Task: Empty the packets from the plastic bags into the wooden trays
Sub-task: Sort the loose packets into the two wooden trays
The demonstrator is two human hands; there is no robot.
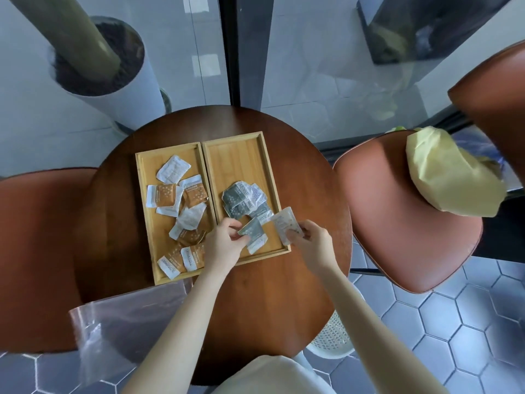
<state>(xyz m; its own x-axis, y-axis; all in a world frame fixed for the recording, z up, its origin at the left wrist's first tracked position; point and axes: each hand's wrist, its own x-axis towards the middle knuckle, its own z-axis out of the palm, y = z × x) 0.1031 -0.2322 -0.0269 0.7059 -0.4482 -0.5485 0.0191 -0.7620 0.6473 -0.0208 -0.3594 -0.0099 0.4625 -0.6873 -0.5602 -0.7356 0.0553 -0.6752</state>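
Observation:
Two wooden trays stand side by side on a round dark table. The left tray (147, 200) holds several orange and white packets (166, 196). The right tray (238, 155) holds a heap of grey packets (241, 200) in its near half. My left hand (224, 244) pinches a grey packet (252, 230) over the near end of the right tray. My right hand (311, 241) holds a pale packet (285, 223) at that tray's near right corner. An empty clear plastic bag (122, 322) lies flat at the table's near left edge.
The round wooden table (284, 294) has brown chairs on the left (34, 251) and right (397, 223). A yellow bag (446, 177) lies on the right chair. A white planter (113, 81) stands beyond the table, and a white perforated basket (332, 336) sits below it.

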